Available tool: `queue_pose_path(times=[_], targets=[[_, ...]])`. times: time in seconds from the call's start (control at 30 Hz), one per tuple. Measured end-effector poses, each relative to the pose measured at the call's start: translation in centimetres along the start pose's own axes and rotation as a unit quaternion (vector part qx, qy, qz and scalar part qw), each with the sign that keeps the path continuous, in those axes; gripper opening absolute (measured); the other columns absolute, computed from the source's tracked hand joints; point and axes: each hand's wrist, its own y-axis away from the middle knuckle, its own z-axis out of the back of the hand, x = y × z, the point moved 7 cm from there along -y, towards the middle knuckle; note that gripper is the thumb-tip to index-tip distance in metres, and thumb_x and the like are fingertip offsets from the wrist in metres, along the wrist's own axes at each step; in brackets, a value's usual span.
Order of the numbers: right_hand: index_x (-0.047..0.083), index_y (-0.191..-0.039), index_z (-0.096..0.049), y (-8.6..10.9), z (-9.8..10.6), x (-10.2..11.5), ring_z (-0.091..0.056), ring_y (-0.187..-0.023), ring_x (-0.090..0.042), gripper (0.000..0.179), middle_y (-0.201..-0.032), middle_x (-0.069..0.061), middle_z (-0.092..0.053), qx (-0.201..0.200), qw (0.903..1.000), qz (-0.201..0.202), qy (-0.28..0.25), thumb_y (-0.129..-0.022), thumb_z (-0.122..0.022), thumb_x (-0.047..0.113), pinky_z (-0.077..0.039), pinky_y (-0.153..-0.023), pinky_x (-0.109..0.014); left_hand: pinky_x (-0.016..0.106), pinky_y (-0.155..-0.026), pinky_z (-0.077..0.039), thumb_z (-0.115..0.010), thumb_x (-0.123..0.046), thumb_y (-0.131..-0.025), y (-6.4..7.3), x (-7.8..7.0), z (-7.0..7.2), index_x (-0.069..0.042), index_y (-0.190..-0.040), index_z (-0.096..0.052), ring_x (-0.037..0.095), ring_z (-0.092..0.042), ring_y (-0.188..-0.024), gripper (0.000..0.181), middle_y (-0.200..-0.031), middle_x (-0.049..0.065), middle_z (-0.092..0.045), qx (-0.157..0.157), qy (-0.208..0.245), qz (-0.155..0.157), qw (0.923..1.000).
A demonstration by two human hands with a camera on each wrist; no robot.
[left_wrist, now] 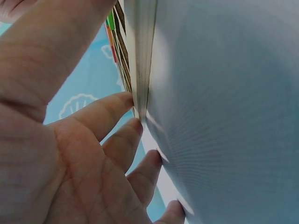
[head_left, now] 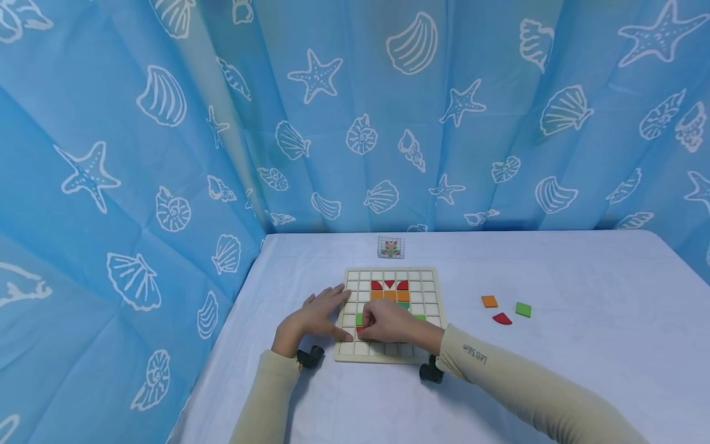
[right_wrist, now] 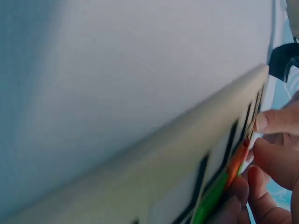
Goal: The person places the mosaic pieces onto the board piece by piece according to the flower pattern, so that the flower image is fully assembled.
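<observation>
A square wooden grid board [head_left: 346, 357] lies on the table. Red pieces [head_left: 390, 284] form a row near its top, with orange squares [head_left: 403, 296] below them and green pieces [head_left: 420, 317] farther down. My left hand [head_left: 316, 317] spreads along the board's left side, its fingertips [left_wrist: 126, 99] and thumb at the edge. Reaching across the board, my right hand [head_left: 388, 320] has curled fingers and pinches a red tile [head_left: 359, 331] at a lower-left cell. This hand hides the middle of the pattern. In the right wrist view its thumb [right_wrist: 275, 161] is right at the red tile [right_wrist: 246, 143].
To the right of the board lie a loose orange square [head_left: 489, 301], a red quarter-round piece [head_left: 502, 319] and a green square [head_left: 523, 309]. A small pattern card [head_left: 391, 247] sits behind the board. Blue shell-print curtains [head_left: 360, 166] stand behind and left of the white-covered table [head_left: 582, 296].
</observation>
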Motion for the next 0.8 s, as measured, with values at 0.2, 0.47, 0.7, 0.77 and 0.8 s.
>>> queue_pose_path(times=[0.2,0.47,0.7,0.77,0.8], targets=[[0.018,-0.078,-0.065,0.6,1.2,-0.4,-0.056,-0.066,-0.009,0.016,-0.069,0.006,-0.062,-0.004,0.9987,0.012,-0.049,-0.086,-0.077,0.026,-0.048,-0.060,-0.025,0.060,-0.123,-0.009,-0.082,-0.048,-0.076,-0.2,-0.1,-0.2,-0.020,-0.157,-0.029,0.030,-0.013,-0.154,0.101,-0.167,0.003,-0.018,0.003,0.005,0.009,0.9999],[0.017,-0.085,-0.068,2.2,3.5,-2.0,-0.060,-0.074,-0.008,0.010,-0.078,0.008,-0.066,-0.030,0.9969,0.036,-0.063,-0.086,-0.077,0.022,-0.053,-0.067,-0.023,0.059,-0.123,-0.009,-0.083,-0.050,-0.074,-0.4,-0.2,-0.3,-0.022,-0.157,-0.029,0.028,-0.013,-0.154,0.103,-0.166,0.002,-0.020,-0.001,0.014,0.016,0.9998],[0.017,-0.088,-0.069,3.8,5.6,-4.7,-0.059,-0.074,-0.011,0.010,-0.083,0.007,-0.066,-0.053,0.9972,0.007,-0.052,-0.086,-0.077,0.023,-0.053,-0.068,-0.024,0.058,-0.124,-0.008,-0.084,-0.048,-0.073,-0.2,-0.2,-0.2,-0.022,-0.157,-0.029,0.028,-0.012,-0.154,0.104,-0.166,0.001,-0.019,0.000,0.018,0.020,0.9996],[0.015,-0.090,-0.069,4.2,6.3,-5.4,-0.059,-0.075,-0.011,0.012,-0.085,0.006,-0.066,-0.059,0.9969,0.000,-0.052,-0.085,-0.078,0.023,-0.053,-0.068,-0.024,0.058,-0.124,-0.008,-0.084,-0.048,-0.073,-0.1,-0.1,-0.2,-0.023,-0.157,-0.029,0.028,-0.013,-0.154,0.103,-0.166,0.001,-0.019,-0.001,0.017,0.022,0.9996],[0.014,-0.091,-0.070,4.4,6.7,-5.7,-0.059,-0.075,-0.012,0.013,-0.086,0.005,-0.066,-0.061,0.9967,-0.002,-0.054,-0.085,-0.078,0.022,-0.052,-0.067,-0.025,0.058,-0.124,-0.008,-0.084,-0.048,-0.073,-0.1,0.0,-0.1,-0.022,-0.157,-0.029,0.028,-0.013,-0.154,0.103,-0.166,0.001,-0.019,-0.001,0.018,0.022,0.9996]])
